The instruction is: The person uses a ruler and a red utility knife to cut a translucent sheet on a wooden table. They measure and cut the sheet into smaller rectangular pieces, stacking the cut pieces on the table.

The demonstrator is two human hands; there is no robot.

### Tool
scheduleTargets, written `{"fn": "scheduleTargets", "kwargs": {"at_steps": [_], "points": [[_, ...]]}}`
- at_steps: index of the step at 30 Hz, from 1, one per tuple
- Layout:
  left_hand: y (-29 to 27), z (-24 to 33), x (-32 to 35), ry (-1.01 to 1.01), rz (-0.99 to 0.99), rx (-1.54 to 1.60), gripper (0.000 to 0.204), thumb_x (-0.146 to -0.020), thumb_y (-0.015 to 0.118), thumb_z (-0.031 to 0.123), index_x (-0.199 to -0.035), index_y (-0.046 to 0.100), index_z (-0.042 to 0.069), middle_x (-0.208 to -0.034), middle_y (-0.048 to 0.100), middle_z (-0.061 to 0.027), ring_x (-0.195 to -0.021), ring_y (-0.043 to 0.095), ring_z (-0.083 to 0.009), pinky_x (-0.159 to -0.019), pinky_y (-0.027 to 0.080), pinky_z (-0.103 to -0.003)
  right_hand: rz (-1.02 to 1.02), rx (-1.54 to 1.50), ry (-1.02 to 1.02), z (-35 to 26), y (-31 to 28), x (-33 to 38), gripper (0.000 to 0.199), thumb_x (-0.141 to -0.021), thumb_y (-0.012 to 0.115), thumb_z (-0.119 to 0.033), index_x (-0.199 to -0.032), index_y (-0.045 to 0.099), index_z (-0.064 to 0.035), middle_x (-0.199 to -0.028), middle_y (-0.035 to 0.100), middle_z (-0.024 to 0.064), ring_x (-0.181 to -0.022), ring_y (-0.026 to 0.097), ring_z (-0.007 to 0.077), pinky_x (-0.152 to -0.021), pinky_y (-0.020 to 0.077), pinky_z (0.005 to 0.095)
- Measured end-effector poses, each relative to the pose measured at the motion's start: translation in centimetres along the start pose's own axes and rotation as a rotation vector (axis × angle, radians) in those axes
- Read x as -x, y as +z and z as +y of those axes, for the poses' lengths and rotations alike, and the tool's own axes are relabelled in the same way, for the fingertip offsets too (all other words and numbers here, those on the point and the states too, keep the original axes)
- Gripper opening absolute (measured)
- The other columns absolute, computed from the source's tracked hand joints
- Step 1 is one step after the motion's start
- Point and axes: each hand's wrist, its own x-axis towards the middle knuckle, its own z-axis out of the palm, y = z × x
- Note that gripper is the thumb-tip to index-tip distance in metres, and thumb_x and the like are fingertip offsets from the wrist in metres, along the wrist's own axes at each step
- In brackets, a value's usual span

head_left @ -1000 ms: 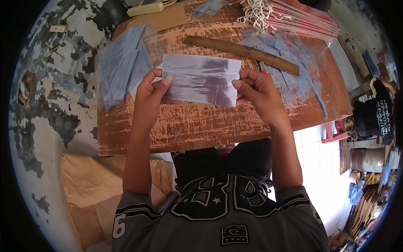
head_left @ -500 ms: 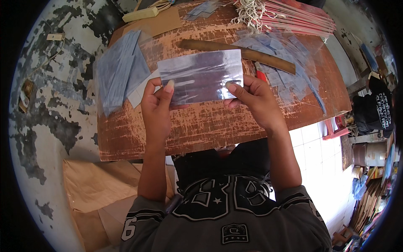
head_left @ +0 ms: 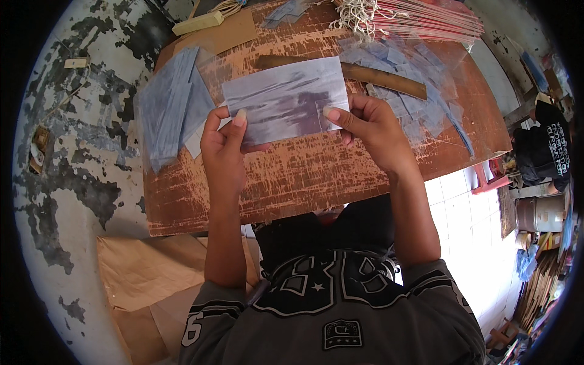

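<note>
I hold a rectangular sheet of paper (head_left: 285,100), white with grey-purple smears, up over a worn brown wooden table (head_left: 316,176). My left hand (head_left: 224,146) pinches its lower left edge with the thumb on top. My right hand (head_left: 371,131) grips its right edge, thumb laid across the paper. The sheet hangs above the tabletop, apart from the other papers.
A stack of grey-blue sheets (head_left: 170,106) lies at the table's left. More clear and bluish sheets (head_left: 413,91) lie at the right under a long brown wooden ruler (head_left: 371,76). Pink sticks with white strings (head_left: 420,21) sit at the far edge. Brown cardboard (head_left: 146,280) lies on the floor at left.
Both hands have lifted the smeared sheet off the table toward me and drawn closer together on it. My left hand shifted right along the lower edge.
</note>
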Motion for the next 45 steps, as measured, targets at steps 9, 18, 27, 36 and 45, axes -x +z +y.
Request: {"fn": "scheduleTargets", "kwargs": {"at_steps": [9, 18, 27, 36, 45], "points": [[0.0, -1.4, -0.3, 0.036, 0.060, 0.095, 0.021, -0.112, 0.068, 0.014, -0.129, 0.057, 0.007, -0.092, 0.071, 0.0018, -0.083, 0.070, -0.0085, -0.069, 0.072, -0.039, 0.230, -0.029, -0.125, 0.8, -0.3, -0.2, 0.023, -0.106, 0.080, -0.024, -0.108, 0.077, -0.0019, -0.084, 0.071, -0.0019, -0.073, 0.063, 0.0063, -0.066, 0.0499, 0.0250], [-1.0, -1.7, -1.9, 0.177, 0.102, 0.014, 0.025, -0.112, 0.069, 0.015, -0.132, 0.056, 0.006, -0.097, 0.074, -0.0031, -0.088, 0.074, -0.0122, -0.070, 0.072, -0.039, 0.364, 0.039, -0.295, 1.6, -0.4, -0.7, 0.023, -0.110, 0.074, -0.020, -0.123, 0.077, -0.0005, -0.101, 0.077, 0.0012, -0.093, 0.069, 0.0087, -0.085, 0.0548, 0.0259], [-0.3, -1.4, -2.0, 0.111, 0.093, 0.098, 0.020, -0.112, 0.068, 0.017, -0.125, 0.057, 0.008, -0.095, 0.075, -0.0031, -0.083, 0.075, -0.0124, -0.070, 0.072, -0.037, 0.202, -0.050, -0.214, 0.1, 1.1, -0.9, 0.040, -0.112, 0.072, -0.032, -0.135, 0.072, -0.0006, -0.111, 0.079, 0.0032, -0.104, 0.071, 0.0101, -0.088, 0.0564, 0.0286], [1.7, -1.3, -0.5, 0.073, 0.113, 0.063, 0.021, -0.113, 0.067, 0.016, -0.127, 0.055, 0.009, -0.097, 0.074, -0.0025, -0.084, 0.074, -0.0118, -0.069, 0.071, -0.038, 0.266, -0.005, -0.238, 0.1, 2.5, -1.7, 0.023, -0.106, 0.081, -0.026, -0.103, 0.072, -0.0039, -0.090, 0.074, -0.0007, -0.080, 0.063, 0.0038, -0.072, 0.0477, 0.0228], [0.9, -2.2, -0.6, 0.085, 0.113, 0.115, 0.021, -0.113, 0.067, 0.017, -0.128, 0.056, 0.008, -0.101, 0.079, -0.0056, -0.086, 0.078, -0.0157, -0.068, 0.071, -0.039, 0.529, -0.042, -0.280, 1.8, -1.6, -1.3, 0.030, -0.110, 0.074, -0.031, -0.103, 0.078, -0.0021, -0.078, 0.075, 0.0022, -0.070, 0.063, 0.0065, -0.066, 0.0465, 0.0237]]}}
